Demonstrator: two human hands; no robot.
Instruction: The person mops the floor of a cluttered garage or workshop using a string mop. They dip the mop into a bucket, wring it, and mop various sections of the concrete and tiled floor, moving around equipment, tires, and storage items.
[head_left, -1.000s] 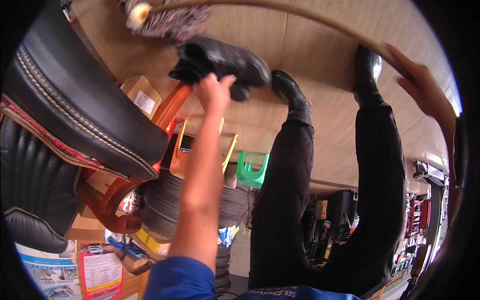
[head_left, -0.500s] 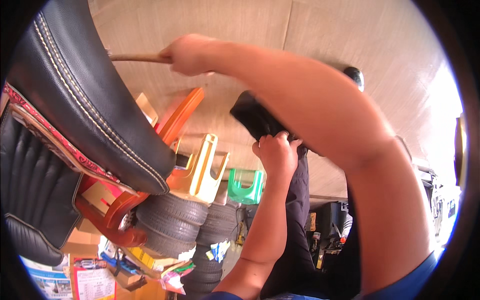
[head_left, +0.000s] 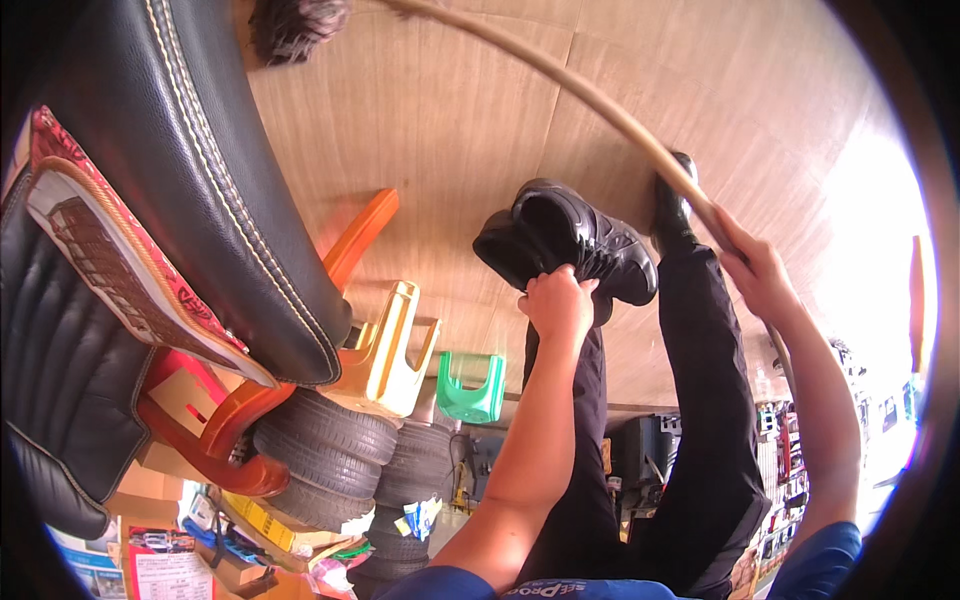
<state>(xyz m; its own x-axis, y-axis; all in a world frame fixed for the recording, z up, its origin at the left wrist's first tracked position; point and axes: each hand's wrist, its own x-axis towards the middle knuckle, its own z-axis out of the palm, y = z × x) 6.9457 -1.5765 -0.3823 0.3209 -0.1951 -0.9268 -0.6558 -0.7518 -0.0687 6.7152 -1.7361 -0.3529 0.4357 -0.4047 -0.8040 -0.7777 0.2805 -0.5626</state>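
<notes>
A pair of black sneakers (head_left: 575, 235) hangs from my left hand (head_left: 560, 305), whose fingers are closed around them at the near side. To the right, my right hand (head_left: 757, 272) is wrapped around the long wooden handle of a mop (head_left: 600, 100). The handle slants up to the far left. A shaggy dark mop head (head_left: 300, 28) lies on the floor there, beside the black leather seat; the join between it and the handle is out of view. A black shoe (head_left: 672, 205) is on my foot, between the sneakers and the handle.
A black leather chair (head_left: 215, 190) with orange wooden arms fills the left. Beyond its corner stand a yellow stool (head_left: 385, 360) and a green stool (head_left: 470, 388). Stacked tires (head_left: 325, 450) and cardboard boxes (head_left: 165, 485) are lower left. Wood-look floor (head_left: 470, 120) stretches ahead.
My right hand has swung from the far left to the right, still gripping the handle. The mop head has come into view, and the sneakers are no longer behind my right arm.
</notes>
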